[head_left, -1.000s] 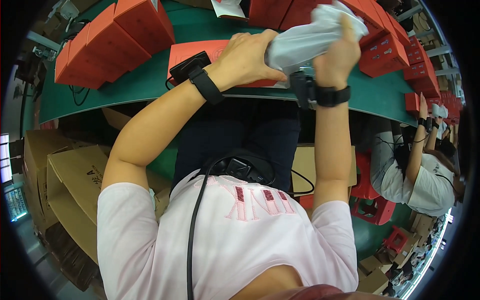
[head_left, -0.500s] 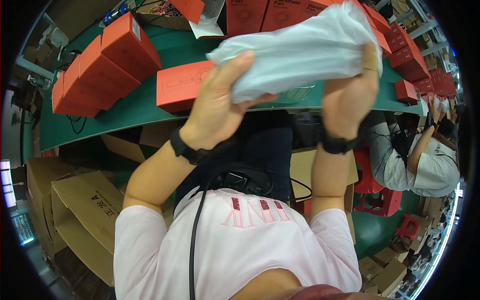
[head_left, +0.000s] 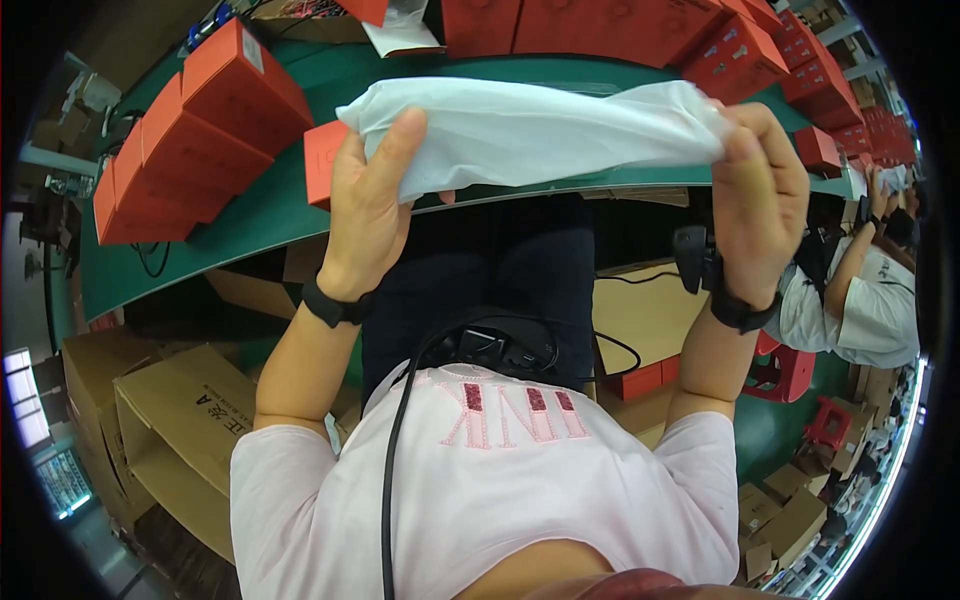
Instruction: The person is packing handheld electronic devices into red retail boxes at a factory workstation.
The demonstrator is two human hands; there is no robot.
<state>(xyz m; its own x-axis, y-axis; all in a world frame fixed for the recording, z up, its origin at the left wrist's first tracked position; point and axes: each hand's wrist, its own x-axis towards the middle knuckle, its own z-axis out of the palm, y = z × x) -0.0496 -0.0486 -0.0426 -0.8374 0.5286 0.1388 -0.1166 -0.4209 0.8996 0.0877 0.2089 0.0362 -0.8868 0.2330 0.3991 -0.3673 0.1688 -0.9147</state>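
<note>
A long white wrapped bundle (head_left: pixel 530 135), soft and wrinkled like a thin pouch, is stretched sideways above the near edge of the green table (head_left: pixel 270 225). My left hand (head_left: pixel 370 195) grips its wider left end, thumb on top and fingers underneath. At the narrower right end, my right hand (head_left: pixel 755 185) pinches the gathered wrapping between thumb and fingers; it is a little blurred. What lies inside the wrapping is hidden. Behind my left hand, a red box (head_left: pixel 320 160) on the table is mostly covered.
Red boxes (head_left: pixel 205 140) stand in a row at the left, and more red boxes (head_left: pixel 610 30) line the back. Open cardboard cartons (head_left: pixel 185 420) sit on the floor at lower left. Another person (head_left: pixel 870 300) sits at the right, near red stools (head_left: pixel 780 375).
The bundle has come down nearer to me and is now level and pulled out longer. My right hand has moved right and down to its end; my left hand has shifted left.
</note>
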